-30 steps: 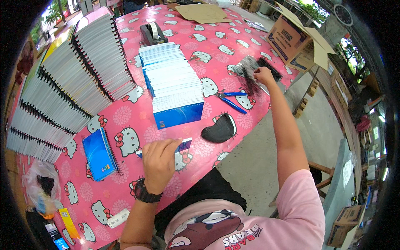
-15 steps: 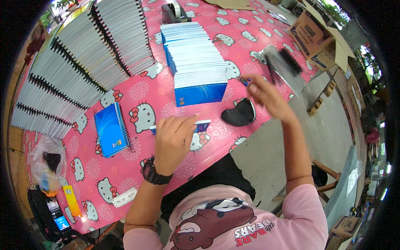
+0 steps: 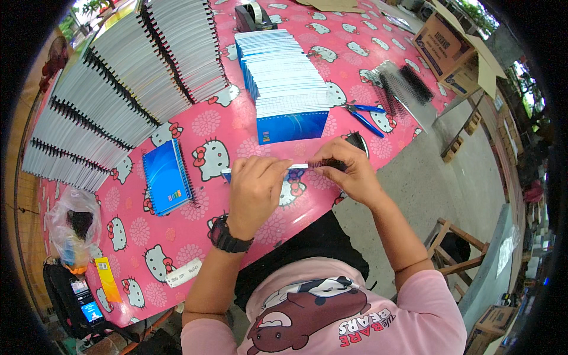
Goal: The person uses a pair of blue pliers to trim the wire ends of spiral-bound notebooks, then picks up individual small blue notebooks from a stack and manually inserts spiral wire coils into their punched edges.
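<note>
My left hand [image 3: 255,188] is closed on a small notebook [image 3: 297,167], held on edge with its white page edge up and part of its blue cover showing below. At the notebook's right end, the thumb and fingers of my right hand [image 3: 348,168] pinch a dark spiral binding coil [image 3: 318,163]. Most of the notebook is hidden behind my left hand. Beyond my right hand lie blue-handled cutting pliers [image 3: 365,116], jaws toward the left. A black cloth-like item [image 3: 357,142] is partly covered by my right hand.
A row of blue-covered notebooks [image 3: 290,89] stands ahead. Large stacks of coil-bound books [image 3: 118,77] fill the far left. One bound blue notebook [image 3: 167,177] lies left. Loose black coils [image 3: 402,89], a tape dispenser [image 3: 254,16] and a cardboard box [image 3: 445,47] are farther off.
My right hand has put the pliers down on the table and come left to the notebook's end, where it pinches the coil. My left hand still holds the notebook.
</note>
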`<state>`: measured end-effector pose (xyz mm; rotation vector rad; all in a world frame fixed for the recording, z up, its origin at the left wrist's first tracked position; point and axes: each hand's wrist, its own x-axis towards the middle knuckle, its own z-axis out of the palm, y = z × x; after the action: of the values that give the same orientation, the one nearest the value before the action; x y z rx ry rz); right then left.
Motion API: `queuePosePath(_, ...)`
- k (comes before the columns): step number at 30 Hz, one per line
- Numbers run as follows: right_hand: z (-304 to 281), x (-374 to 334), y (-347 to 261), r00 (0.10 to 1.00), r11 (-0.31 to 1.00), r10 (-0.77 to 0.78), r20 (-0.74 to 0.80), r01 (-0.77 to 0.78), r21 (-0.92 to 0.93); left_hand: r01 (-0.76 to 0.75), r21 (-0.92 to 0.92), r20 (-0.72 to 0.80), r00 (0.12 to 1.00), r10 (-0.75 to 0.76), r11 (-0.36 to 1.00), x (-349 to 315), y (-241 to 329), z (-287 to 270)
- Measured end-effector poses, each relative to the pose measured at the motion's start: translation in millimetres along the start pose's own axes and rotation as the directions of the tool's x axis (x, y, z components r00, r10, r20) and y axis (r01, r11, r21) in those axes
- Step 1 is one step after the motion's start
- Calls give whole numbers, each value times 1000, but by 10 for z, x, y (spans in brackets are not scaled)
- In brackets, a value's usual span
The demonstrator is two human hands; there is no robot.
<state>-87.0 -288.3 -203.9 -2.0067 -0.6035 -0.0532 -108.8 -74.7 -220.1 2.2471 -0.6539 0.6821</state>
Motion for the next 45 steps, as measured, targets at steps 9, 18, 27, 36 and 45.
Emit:
queuePosePath(9,-80,60,-196,947,976,210,242,-218,5,16,5,9,1000,-16,1000,-8,44,-25)
queuePosePath(18,-30,92,-216,965,996,79,249,-89,31,25,46,47,999,-27,999,-32,157,64)
queuePosePath(27,-353,-85,316,931,924,227,-285,-298,-240,1,27,119,993,-4,1000,-49,153,73)
queuePosePath(36,-175,-239,530,965,720,96,-242,-235,-653,-27,-1,210,977,26,1000,23,172,4)
queuePosePath(45,-249,-227,332,969,935,222,105,-242,259,-52,80,159,987,38,995,15,13,-81)
